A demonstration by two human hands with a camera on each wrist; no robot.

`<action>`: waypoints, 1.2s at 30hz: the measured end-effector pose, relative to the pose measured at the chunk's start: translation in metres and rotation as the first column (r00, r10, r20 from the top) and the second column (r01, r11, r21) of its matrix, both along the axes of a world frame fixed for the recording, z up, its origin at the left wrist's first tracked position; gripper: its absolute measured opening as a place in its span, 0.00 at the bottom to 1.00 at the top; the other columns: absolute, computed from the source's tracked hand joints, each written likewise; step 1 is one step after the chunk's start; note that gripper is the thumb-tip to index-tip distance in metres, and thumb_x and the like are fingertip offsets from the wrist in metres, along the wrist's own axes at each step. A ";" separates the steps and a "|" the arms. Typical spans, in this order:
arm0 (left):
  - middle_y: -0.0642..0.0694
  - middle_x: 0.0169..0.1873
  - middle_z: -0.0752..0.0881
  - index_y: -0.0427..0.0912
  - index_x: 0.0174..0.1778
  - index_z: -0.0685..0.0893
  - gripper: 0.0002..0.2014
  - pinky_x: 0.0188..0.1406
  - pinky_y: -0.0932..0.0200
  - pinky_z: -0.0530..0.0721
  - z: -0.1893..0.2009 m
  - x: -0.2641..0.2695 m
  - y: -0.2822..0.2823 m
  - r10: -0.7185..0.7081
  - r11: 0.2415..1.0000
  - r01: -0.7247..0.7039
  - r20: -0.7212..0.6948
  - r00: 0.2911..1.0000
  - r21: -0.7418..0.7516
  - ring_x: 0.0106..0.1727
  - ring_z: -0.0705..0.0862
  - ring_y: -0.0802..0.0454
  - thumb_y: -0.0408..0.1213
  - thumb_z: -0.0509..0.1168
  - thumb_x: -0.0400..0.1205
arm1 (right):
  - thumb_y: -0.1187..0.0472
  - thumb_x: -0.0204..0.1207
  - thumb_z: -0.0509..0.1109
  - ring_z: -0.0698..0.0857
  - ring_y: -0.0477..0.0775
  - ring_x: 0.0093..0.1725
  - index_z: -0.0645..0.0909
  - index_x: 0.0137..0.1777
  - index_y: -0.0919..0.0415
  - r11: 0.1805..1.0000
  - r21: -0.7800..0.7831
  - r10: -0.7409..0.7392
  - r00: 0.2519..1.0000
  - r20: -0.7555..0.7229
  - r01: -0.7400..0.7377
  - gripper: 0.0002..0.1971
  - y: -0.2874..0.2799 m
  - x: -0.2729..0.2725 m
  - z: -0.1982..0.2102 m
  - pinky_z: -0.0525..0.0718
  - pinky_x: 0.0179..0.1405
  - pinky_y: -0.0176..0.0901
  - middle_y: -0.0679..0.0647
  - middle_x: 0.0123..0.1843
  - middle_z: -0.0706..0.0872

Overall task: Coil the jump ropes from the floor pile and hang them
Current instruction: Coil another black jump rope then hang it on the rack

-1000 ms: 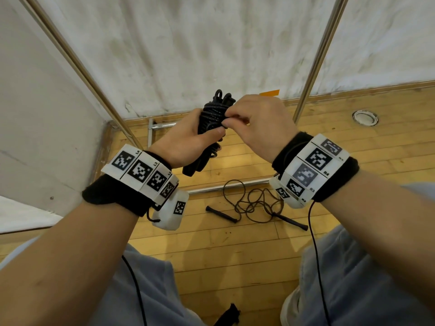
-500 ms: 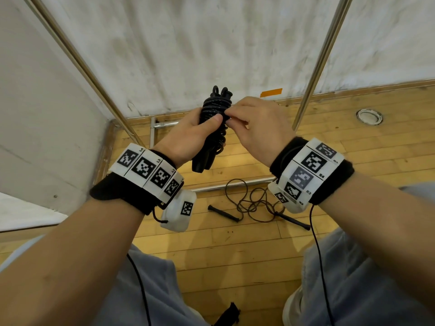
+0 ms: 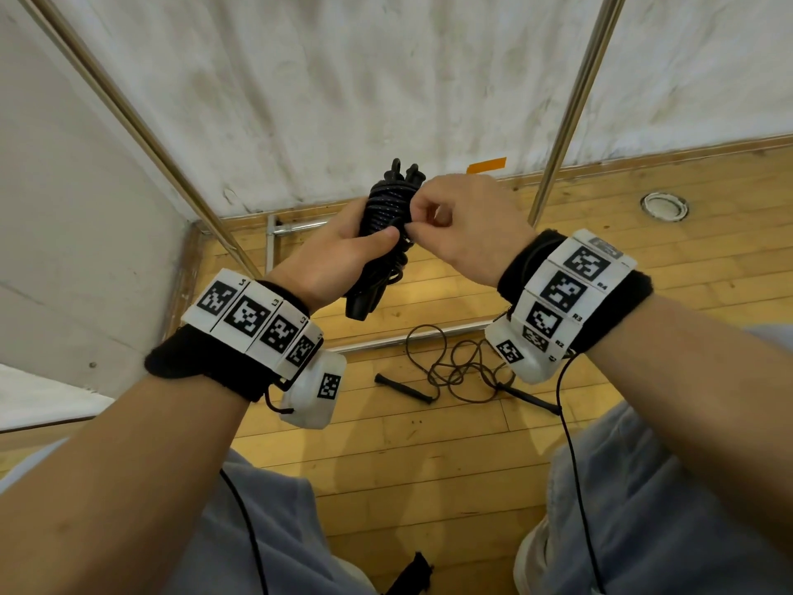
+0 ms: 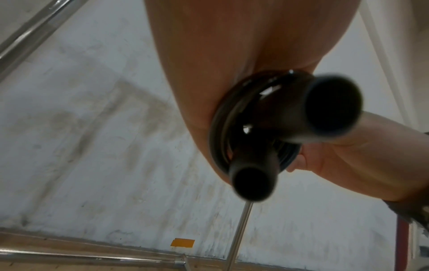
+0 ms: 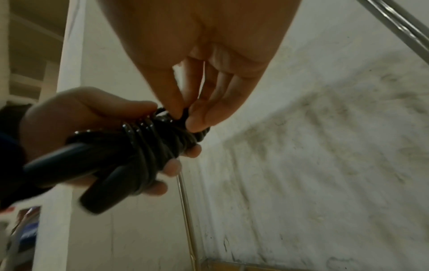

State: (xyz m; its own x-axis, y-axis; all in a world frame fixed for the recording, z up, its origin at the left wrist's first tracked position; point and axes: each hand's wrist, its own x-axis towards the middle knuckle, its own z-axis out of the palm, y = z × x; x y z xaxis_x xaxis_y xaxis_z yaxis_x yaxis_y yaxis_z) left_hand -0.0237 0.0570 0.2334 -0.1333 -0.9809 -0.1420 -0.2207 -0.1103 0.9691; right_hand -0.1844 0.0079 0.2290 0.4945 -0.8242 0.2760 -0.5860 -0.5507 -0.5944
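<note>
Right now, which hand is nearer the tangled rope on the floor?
Right. The right hand pinches the coiled rope almost directly above the tangled rope; its wrist hangs over the tangle's right side. The left hand grips the coil further left.

the coiled jump rope (image 3: 388, 216) is a black cord with a slight sheen, small glints catching on its wound turns, and its handles (image 5: 76, 165) look like smooth dark plastic, matt to faintly glossy (the wrist views are blurred, so no finer texture shows). the loose jump rope (image 3: 455, 371) on the floor is thin black cord with slim matt black handles. the floor (image 3: 429, 457) is varnished wood strip, yellow-tan with a soft shine. the wall (image 3: 343, 79) is rough, smudged white plaster. the rack poles (image 3: 570, 100) are polished metal, bright and reflective. the wristbands (image 3: 206, 362) are black fuzzy cloth carrying matt white plastic tags. the trousers (image 3: 643, 508) are soft grey-blue cloth.
</note>
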 end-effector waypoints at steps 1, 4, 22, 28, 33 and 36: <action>0.38 0.52 0.82 0.37 0.69 0.72 0.14 0.46 0.51 0.88 0.000 0.000 0.000 -0.004 1.000 0.004 0.002 1.000 -0.004 0.46 0.85 0.46 0.29 0.56 0.87 | 0.59 0.72 0.70 0.74 0.40 0.33 0.76 0.35 0.52 1.000 -0.024 0.013 1.000 -0.017 -0.013 0.07 0.001 0.001 -0.001 0.69 0.34 0.25 0.41 0.33 0.75; 0.39 0.50 0.83 0.41 0.65 0.75 0.11 0.46 0.51 0.88 0.001 -0.001 -0.001 0.012 1.000 -0.013 -0.058 0.998 -0.004 0.44 0.86 0.47 0.31 0.56 0.87 | 0.60 0.72 0.70 0.76 0.41 0.36 0.78 0.38 0.55 0.996 -0.085 -0.028 0.998 0.063 0.033 0.04 0.003 0.002 -0.003 0.71 0.36 0.26 0.44 0.38 0.78; 0.34 0.64 0.81 0.37 0.72 0.71 0.18 0.52 0.47 0.85 -0.002 -0.005 -0.006 0.193 0.981 -0.186 -0.265 0.945 0.053 0.57 0.85 0.41 0.33 0.58 0.85 | 0.55 0.70 0.76 0.86 0.39 0.44 0.85 0.55 0.53 0.982 0.159 -0.149 0.923 0.355 0.098 0.13 0.012 0.012 -0.007 0.82 0.45 0.26 0.39 0.40 0.84; 0.35 0.60 0.84 0.38 0.71 0.72 0.20 0.61 0.37 0.83 -0.002 -0.012 -0.009 0.318 0.947 -0.319 -0.163 0.934 0.020 0.58 0.86 0.40 0.47 0.54 0.88 | 0.56 0.73 0.70 0.88 0.49 0.45 0.86 0.54 0.58 0.989 0.125 -0.122 0.926 0.358 0.082 0.12 0.018 0.017 -0.005 0.87 0.51 0.48 0.51 0.43 0.89; 0.38 0.52 0.84 0.38 0.66 0.74 0.17 0.53 0.41 0.84 -0.003 -0.014 -0.009 0.355 0.932 -0.363 -0.193 0.915 -0.009 0.48 0.84 0.45 0.46 0.55 0.88 | 0.55 0.72 0.63 0.86 0.56 0.41 0.85 0.46 0.66 0.989 0.092 -0.144 0.926 0.349 0.119 0.15 0.018 0.017 -0.004 0.85 0.45 0.56 0.59 0.39 0.89; 0.39 0.52 0.83 0.40 0.65 0.74 0.16 0.51 0.43 0.84 -0.004 -0.014 -0.011 0.372 0.925 -0.380 -0.207 0.905 0.003 0.49 0.84 0.46 0.46 0.55 0.87 | 0.55 0.73 0.63 0.86 0.56 0.40 0.85 0.45 0.65 0.991 0.070 -0.127 0.945 0.301 0.111 0.14 0.020 0.017 -0.003 0.85 0.43 0.55 0.56 0.38 0.88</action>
